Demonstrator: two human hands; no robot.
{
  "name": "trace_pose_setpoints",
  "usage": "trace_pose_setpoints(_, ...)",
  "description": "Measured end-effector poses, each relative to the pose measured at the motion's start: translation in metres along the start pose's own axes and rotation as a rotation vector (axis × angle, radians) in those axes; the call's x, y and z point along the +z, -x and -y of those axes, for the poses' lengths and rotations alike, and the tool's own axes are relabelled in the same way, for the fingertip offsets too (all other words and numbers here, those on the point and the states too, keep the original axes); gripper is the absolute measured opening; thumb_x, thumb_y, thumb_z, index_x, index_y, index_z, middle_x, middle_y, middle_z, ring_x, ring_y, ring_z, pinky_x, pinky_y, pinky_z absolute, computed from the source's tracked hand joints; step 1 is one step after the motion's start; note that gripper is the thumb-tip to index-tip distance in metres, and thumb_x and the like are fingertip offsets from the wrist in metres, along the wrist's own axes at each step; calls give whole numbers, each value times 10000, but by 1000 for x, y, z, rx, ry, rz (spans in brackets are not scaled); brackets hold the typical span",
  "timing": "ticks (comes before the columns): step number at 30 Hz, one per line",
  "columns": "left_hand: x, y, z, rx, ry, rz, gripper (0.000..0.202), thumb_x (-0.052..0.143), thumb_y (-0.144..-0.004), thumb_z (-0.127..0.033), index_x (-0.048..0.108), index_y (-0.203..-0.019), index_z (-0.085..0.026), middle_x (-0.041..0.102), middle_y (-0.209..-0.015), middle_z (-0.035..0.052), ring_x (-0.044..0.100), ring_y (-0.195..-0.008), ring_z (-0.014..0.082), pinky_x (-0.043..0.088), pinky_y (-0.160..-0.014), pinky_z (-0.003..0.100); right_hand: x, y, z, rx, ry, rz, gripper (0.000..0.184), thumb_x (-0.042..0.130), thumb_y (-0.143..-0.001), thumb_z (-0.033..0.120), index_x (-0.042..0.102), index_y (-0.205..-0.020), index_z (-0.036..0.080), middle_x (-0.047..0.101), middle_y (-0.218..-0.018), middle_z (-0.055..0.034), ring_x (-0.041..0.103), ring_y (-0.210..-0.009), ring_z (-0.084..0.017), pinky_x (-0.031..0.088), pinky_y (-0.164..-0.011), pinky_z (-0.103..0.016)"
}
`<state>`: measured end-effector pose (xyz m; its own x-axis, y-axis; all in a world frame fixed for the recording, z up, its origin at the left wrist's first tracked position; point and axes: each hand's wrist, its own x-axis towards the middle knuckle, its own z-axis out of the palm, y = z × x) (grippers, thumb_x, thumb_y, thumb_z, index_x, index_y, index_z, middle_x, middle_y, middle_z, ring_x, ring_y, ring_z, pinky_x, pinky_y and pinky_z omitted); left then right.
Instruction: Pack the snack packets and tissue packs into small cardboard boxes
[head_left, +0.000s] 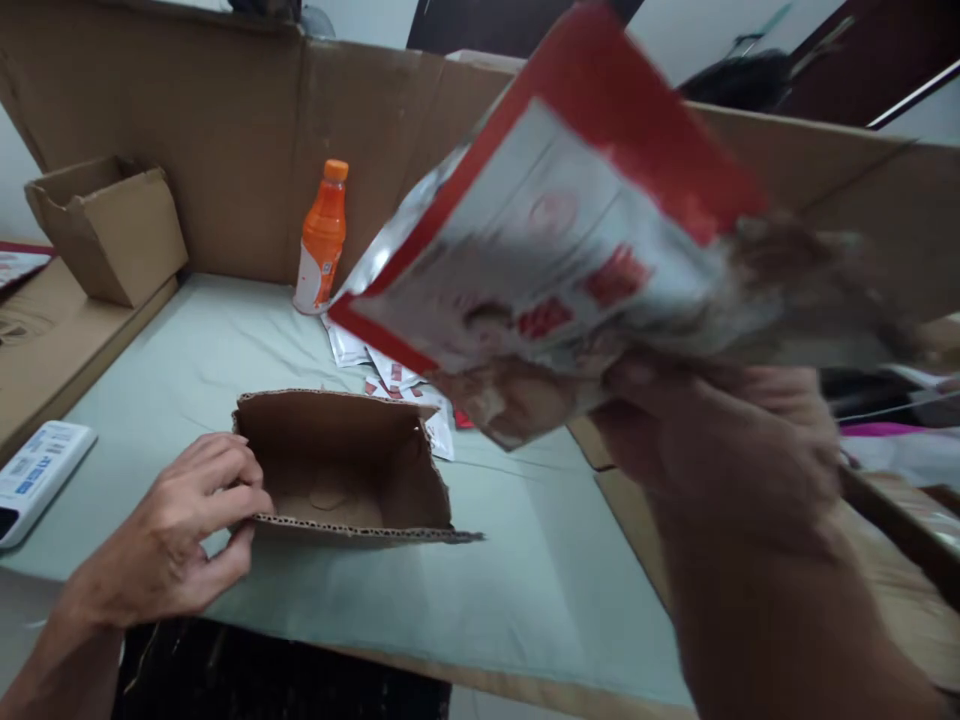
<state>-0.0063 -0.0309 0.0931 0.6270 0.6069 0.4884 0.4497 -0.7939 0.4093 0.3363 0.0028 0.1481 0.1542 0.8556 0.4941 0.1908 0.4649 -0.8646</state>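
My left hand (187, 515) pinches the near left corner of an open-topped cardboard box (352, 535), thumb outside and fingers over the rim. Inside, the box shows bare brown walls and floor. Raised at the right, my right hand (705, 440) grips a red and white foil pouch (525, 240) by its lower part, tilted and blurred by motion. Several small white packets (394, 370) with red print lie on the green cloth behind the box, partly hidden by it and the pouch.
An orange drink bottle (324, 240) stands against the tall cardboard wall (210, 150). Another open cardboard box (127, 235) sits at the left on a flat carton (90, 340). A white device with blue print (41, 480) lies at the left edge of the green cloth (525, 600).
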Motion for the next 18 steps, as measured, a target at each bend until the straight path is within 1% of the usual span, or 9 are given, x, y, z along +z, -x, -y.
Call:
trace_pose_setpoints(1,0,0,-1,5,-9,-9,224,520,-864,-26,666,-884,-195,644,-901,42,625,-950,206,541,-944,409,-3,7,10,-60,7,57,219,781,-708,291,715,-863,431,729,-978,49,704,-1005,-236,609,-885,-433)
trace_pose_setpoints(3,-1,0,-3,14,-44,-29,219,515,-868,-30,665,-879,-189,647,-906,49,628,-954,212,539,-894,390,-2,17,21,-151,132,283,103,717,-795,292,740,-831,386,725,-824,28,699,-780,-220,604,-723,-383)
trace_pose_setpoints(4,-2,1,-5,19,-71,-37,214,517,-869,-35,666,-885,-188,650,-914,52,628,-957,216,536,-888,391,1,19,24,-140,207,434,99,661,-840,298,741,-819,353,706,-749,24,659,-674,-200,566,-632,-343)
trace_pose_setpoints(6,-3,2,-7,25,-135,-48,200,529,-870,-51,672,-908,-186,654,-932,57,629,-972,229,526,-908,413,13,22,24,-53,334,698,195,563,-889,281,705,-755,288,634,-633,22,537,-543,-158,446,-523,-288)
trace_pose_setpoints(8,-4,5,-10,31,-186,-45,186,539,-873,-67,674,-921,-185,648,-928,56,631,-974,238,515,-943,443,31,22,19,28,399,862,237,512,-880,233,620,-669,244,559,-597,21,445,-533,-133,364,-515,-272)
trace_pose_setpoints(11,-6,9,-13,22,-232,-57,180,553,-881,-90,674,-969,-191,642,-967,62,638,-984,246,524,-945,447,59,23,6,129,392,981,202,491,-846,170,552,-658,209,510,-613,28,412,-573,-117,327,-541,-254)
trace_pose_setpoints(15,-13,13,-9,-61,-301,-120,301,612,-887,-175,606,-1188,-160,613,-1237,143,643,-1116,287,541,-939,436,76,28,-17,262,285,1015,173,516,-863,186,655,-760,184,625,-706,16,529,-677,-137,414,-641,-250)
trace_pose_setpoints(16,-15,12,-7,-58,-312,-97,346,621,-885,-197,590,-1227,-155,608,-1286,157,635,-1157,301,528,-971,453,77,29,-22,284,263,1017,180,523,-868,195,684,-786,182,650,-731,12,559,-712,-147,434,-673,-256)
trace_pose_setpoints(18,-20,9,-1,0,-306,0,384,624,-877,-221,598,-1257,-175,643,-1304,139,626,-1196,312,477,-1046,493,77,29,-30,311,243,1049,191,540,-874,207,719,-813,178,675,-756,15,591,-755,-157,451,-710,-259)
